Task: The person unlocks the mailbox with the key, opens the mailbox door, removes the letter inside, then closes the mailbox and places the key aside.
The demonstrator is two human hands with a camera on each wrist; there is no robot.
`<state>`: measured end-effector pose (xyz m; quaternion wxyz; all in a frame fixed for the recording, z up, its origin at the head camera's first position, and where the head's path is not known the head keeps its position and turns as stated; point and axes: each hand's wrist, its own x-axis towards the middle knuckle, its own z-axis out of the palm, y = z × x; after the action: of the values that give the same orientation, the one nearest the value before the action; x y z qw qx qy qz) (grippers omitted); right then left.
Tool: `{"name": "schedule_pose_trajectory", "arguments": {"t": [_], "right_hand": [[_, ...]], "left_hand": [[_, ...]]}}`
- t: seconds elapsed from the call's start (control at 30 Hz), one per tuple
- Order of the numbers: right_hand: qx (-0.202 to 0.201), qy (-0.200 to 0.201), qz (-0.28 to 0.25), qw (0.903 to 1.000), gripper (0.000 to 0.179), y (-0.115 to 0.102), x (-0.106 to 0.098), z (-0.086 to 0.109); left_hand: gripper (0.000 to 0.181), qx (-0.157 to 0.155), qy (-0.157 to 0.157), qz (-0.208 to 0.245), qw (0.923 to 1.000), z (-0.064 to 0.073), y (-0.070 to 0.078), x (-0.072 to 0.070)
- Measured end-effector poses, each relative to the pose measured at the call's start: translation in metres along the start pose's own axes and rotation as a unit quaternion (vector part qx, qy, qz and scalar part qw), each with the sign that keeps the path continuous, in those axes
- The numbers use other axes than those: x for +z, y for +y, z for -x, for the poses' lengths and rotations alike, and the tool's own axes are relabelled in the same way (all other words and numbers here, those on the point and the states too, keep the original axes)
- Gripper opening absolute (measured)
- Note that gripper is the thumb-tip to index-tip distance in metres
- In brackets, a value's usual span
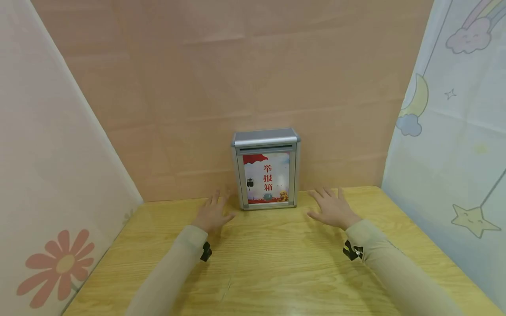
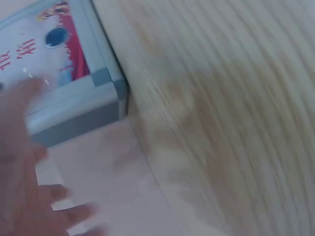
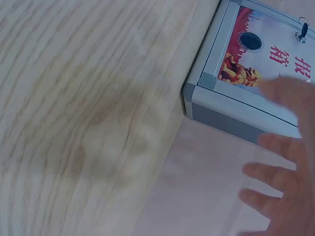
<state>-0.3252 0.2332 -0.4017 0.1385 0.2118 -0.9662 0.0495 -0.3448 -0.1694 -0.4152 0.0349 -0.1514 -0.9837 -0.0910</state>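
Observation:
A grey metal-framed report box (image 1: pixel 267 169) stands upright at the back of the wooden table, against the backdrop. Its front panel carries red Chinese characters, a slot (image 1: pixel 265 148) near the top and a lock with a key (image 1: pixel 250 182) on the left side. To the left of the box is my left hand (image 1: pixel 212 213), its fingers spread and holding nothing. On the other side, my right hand (image 1: pixel 331 208) likewise has spread fingers and nothing in it. Both hands appear apart from the box. In the right wrist view the key (image 3: pixel 303 31) sits in the lock.
The wooden table (image 1: pixel 276 263) reaches back to a plain peach backdrop (image 1: pixel 257 66). A white sheet with a flower print (image 1: pixel 65 264) bounds the left side. Along the right hangs a pale sheet (image 1: pixel 446 145) printed with clouds, a moon and stars.

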Motion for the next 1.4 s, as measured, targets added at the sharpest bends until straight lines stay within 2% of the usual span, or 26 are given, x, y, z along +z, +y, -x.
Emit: {"name": "schedule_pose_trajectory", "arguments": {"t": [0.1,0.2,0.3,0.37,0.43,0.5,0.57,0.6,0.63,0.77,0.87,0.97,1.03,1.07,1.1,1.2,1.23,1.3,1.33,1.4], "right_hand": [[-0.011,-0.004,-0.021,0.9997,0.046,0.0,0.0,-0.002],[-0.001,-0.032,-0.079,0.9964,0.026,0.0,0.002,-0.006],[0.029,-0.059,-0.147,0.987,0.018,-0.001,0.007,-0.013],[0.055,-0.073,-0.21,0.9734,0.02,-0.001,0.013,-0.02],[0.091,-0.079,-0.286,0.9505,0.023,0.0,0.019,-0.029],[0.128,-0.076,-0.36,0.921,0.026,0.0,0.026,-0.039],[0.166,-0.069,-0.411,0.8936,0.027,0.0,0.031,-0.048],[0.181,-0.066,-0.427,0.8832,0.028,-0.001,0.032,-0.052],[0.194,-0.066,-0.439,0.8748,0.029,-0.001,0.033,-0.054],[0.22,-0.074,-0.485,0.8431,0.039,-0.003,0.034,-0.061],[0.223,-0.08,-0.509,0.8274,0.043,-0.003,0.038,-0.066],[0.225,-0.084,-0.515,0.8227,0.041,-0.001,0.045,-0.072],[0.224,-0.088,-0.515,0.8228,0.041,0.0,0.048,-0.073],[0.226,-0.091,-0.519,0.8193,0.041,0.0,0.049,-0.074],[0.229,-0.092,-0.53,0.8111,0.042,0.0,0.049,-0.074],[0.236,-0.097,-0.578,0.7752,0.046,-0.003,0.05,-0.072],[0.24,-0.097,-0.594,0.7612,0.046,-0.004,0.05,-0.071],[0.247,-0.096,-0.615,0.7425,0.047,-0.006,0.051,-0.07],[0.248,-0.094,-0.618,0.7405,0.047,-0.006,0.051,-0.07],[0.251,-0.089,-0.611,0.7455,0.046,-0.007,0.053,-0.07]], "left_hand": [[0.061,-0.009,-0.038,0.04,0.9984,-0.004,-0.002,0.003],[0.035,-0.013,-0.072,0.064,0.9952,-0.006,-0.002,0.005],[0.018,-0.015,-0.085,0.096,0.9917,-0.012,-0.002,0.007],[0.017,-0.018,-0.086,0.158,0.9835,-0.018,-0.002,0.008],[0.019,-0.031,-0.084,0.251,0.9639,-0.028,-0.004,0.01],[0.022,-0.048,-0.077,0.342,0.9353,-0.039,-0.005,0.011],[0.023,-0.06,-0.059,0.406,0.9101,-0.05,-0.005,0.014],[0.023,-0.068,-0.05,0.423,0.9019,-0.054,-0.005,0.016],[0.025,-0.077,-0.04,0.431,0.8981,-0.057,-0.004,0.019],[0.035,-0.106,-0.008,0.442,0.8905,-0.064,0.004,0.029],[0.04,-0.119,0.012,0.444,0.8879,-0.067,0.009,0.039],[0.038,-0.116,0.033,0.443,0.8883,-0.071,0.011,0.045],[0.036,-0.113,0.044,0.441,0.8893,-0.072,0.012,0.047],[0.035,-0.112,0.05,0.438,0.8905,-0.073,0.012,0.047],[0.035,-0.111,0.055,0.435,0.8917,-0.073,0.012,0.047],[0.035,-0.122,0.059,0.438,0.8886,-0.073,0.013,0.047],[0.034,-0.125,0.059,0.441,0.8867,-0.072,0.014,0.046],[0.033,-0.13,0.057,0.451,0.8813,-0.07,0.014,0.046],[0.032,-0.135,0.055,0.458,0.8768,-0.069,0.015,0.045],[0.032,-0.137,0.051,0.47,0.8708,-0.068,0.015,0.045]]}}
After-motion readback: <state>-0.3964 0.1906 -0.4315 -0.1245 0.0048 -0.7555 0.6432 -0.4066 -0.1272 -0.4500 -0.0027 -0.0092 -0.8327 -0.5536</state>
